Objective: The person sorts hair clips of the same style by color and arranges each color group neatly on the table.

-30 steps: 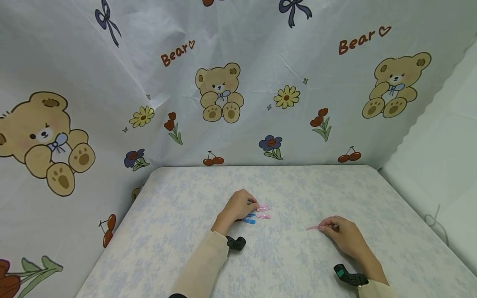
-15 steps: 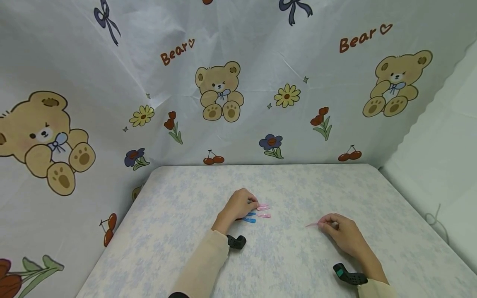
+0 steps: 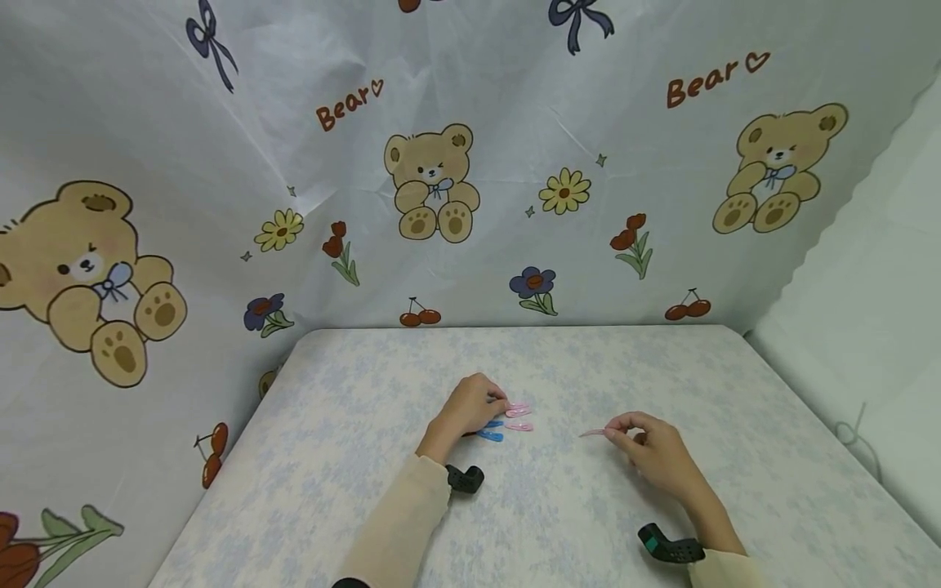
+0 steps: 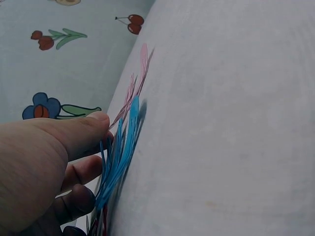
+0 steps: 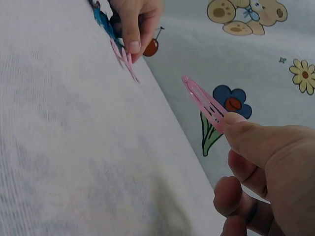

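My right hand (image 3: 650, 451) pinches a pink snap hair clip (image 5: 204, 102) by one end between thumb and fingers, its narrow tip pointing left and held up off the table. To the left, my left hand (image 3: 466, 407) is low at a small row of clips, thumb and finger pinching the end of a pink hair clip (image 3: 518, 413). Another pink clip (image 3: 520, 426) lies just nearer. Blue hair clips (image 4: 129, 130) lie bunched beside and partly under the left hand; behind them in the left wrist view, dark red ones are mostly hidden by the fingers.
The table (image 3: 559, 523) has a pale blue-mottled cover. A white sheet printed with bears and flowers (image 3: 515, 98) hangs along its back and left edges. Black wrist devices (image 3: 466, 479) sit on both forearms. A thin cord (image 3: 856, 437) hangs beyond the right edge.
My right hand has moved left and slightly away from me, bringing its pink hair clip nearer the row. The left hand stays in place at the clips.
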The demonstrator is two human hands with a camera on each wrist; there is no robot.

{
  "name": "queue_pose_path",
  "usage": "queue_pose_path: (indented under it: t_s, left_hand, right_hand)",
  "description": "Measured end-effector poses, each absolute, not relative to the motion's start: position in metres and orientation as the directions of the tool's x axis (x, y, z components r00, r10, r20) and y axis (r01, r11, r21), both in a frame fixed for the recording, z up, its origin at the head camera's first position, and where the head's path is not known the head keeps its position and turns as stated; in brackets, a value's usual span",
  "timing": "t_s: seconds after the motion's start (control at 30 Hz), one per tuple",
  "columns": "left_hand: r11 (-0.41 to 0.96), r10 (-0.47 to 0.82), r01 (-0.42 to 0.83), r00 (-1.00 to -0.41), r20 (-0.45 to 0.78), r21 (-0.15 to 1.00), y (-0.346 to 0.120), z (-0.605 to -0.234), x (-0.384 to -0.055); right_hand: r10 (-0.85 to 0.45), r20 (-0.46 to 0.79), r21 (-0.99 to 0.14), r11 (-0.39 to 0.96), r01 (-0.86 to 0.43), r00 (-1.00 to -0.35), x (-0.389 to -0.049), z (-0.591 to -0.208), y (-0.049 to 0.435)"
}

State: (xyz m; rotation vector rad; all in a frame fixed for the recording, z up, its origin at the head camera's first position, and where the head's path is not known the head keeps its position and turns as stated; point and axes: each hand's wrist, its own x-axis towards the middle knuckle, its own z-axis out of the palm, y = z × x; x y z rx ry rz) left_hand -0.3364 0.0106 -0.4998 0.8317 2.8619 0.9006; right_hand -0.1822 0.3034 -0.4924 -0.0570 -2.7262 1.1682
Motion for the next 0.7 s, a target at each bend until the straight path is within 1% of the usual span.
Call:
queue_pose_path:
  t_s: [0.33,0.57,0.7]
  left_hand:
    - [0.68,0.506,0.482,-0.854,0.122,0.552,0.009,-0.501,-0.336]
    - [0.674,0.511,0.494,-0.849,0.136,0.55,0.008,-0.503,-0.339]
    - [0.669,0.514,0.491,-0.848,0.13,0.557,0.007,-0.5,-0.338]
  right_hand:
    - [0.119,0.193,-0.729,0.681,-0.061,-0.974,-0.187,-0.476,0.285]
    - [0.09,0.222,-0.75,0.652,-0.111,-0.971,-0.196,-0.468,0.272]
    - [0.086,0.221,-0.759,0.64,-0.116,-0.971,-0.201,-0.465,0.265]
